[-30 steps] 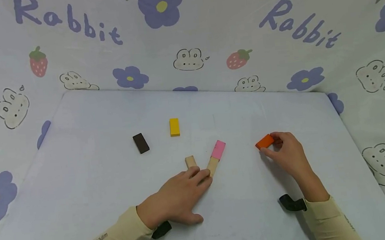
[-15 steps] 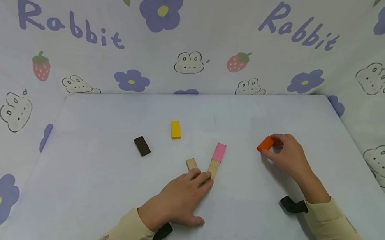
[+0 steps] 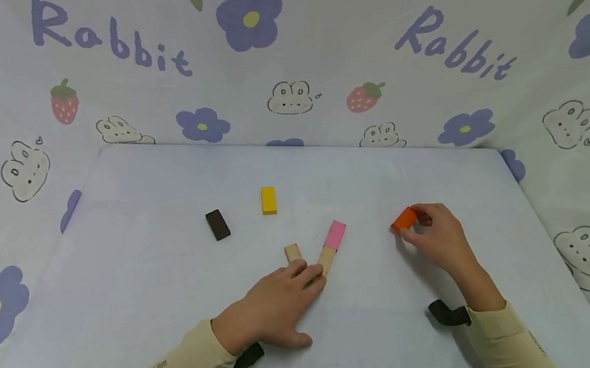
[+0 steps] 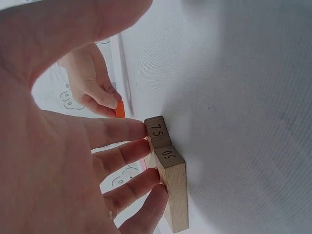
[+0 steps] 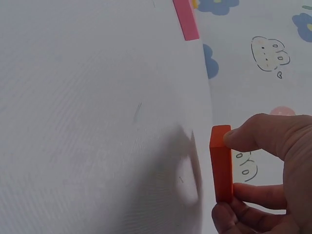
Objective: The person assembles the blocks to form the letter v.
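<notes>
Right hand (image 3: 443, 239) has the orange block (image 3: 404, 219) pinched between thumb and fingertips, at roughly 10 o'clock from that hand; can't tell if it's touching the counter (image 3: 151, 301). Left hand (image 3: 275, 306) isn't gripping anything: palm facing down, thumb stuck well out to the side, fingertips just resting against two wooden blocks. From its middle, the 50 block (image 4: 176, 195) is around 1 o'clock and the 75 block (image 4: 157, 127) around 2, near ends touching, so they make a V, numbers facing the person.

Pink block (image 3: 335, 235) meets the far end of the 75 one; can't tell if it overlaps. Yellow block (image 3: 268, 200) sits at 12 o'clock from the left hand, dark block (image 3: 218, 225) near 11, both well apart from the fingers.
</notes>
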{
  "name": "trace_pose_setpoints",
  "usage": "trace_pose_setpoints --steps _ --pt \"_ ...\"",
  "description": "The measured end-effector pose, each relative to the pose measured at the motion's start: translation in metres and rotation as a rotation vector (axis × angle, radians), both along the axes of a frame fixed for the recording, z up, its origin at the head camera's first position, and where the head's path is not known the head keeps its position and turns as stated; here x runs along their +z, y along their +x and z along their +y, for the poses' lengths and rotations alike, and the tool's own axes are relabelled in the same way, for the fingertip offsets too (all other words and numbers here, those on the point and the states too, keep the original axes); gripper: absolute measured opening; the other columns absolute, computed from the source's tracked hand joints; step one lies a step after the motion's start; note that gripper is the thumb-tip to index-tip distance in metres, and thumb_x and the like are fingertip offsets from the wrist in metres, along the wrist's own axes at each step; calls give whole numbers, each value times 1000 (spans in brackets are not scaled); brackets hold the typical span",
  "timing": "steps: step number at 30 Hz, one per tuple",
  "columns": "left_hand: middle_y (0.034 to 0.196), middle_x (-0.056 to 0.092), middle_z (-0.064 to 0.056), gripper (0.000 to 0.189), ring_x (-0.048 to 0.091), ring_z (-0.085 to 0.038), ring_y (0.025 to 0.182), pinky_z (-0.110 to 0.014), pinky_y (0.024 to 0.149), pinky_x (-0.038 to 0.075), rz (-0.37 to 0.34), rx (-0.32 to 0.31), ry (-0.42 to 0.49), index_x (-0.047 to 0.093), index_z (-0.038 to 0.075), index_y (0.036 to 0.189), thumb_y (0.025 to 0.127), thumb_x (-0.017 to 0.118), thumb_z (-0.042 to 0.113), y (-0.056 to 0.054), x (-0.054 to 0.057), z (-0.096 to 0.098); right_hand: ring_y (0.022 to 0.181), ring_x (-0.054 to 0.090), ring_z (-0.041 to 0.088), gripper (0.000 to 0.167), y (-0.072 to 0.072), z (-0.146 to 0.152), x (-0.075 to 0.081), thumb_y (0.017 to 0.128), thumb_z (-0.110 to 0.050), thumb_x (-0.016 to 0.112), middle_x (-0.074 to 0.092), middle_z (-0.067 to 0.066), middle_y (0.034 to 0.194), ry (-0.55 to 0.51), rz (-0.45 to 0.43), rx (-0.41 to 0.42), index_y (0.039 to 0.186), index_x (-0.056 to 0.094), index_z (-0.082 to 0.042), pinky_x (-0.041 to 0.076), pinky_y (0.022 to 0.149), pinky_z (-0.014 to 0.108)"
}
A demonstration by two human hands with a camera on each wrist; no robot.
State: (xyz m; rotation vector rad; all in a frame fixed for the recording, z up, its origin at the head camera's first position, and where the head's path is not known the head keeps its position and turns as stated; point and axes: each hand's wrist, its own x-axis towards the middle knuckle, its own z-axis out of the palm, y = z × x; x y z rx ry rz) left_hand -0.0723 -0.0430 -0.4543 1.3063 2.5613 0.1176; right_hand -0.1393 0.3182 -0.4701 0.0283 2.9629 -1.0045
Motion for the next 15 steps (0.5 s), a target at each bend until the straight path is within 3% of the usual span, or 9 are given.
trace_pose_setpoints --steps 15 --pt "165 41 -5 95 37 -25 149 -35 118 41 -2 1 2 47 11 164 89 81 60 -1 -4 -1 122 60 47 59 -9 -18 5 96 -18 79 55 28 139 -13 21 37 145 59 9 52 102 60"
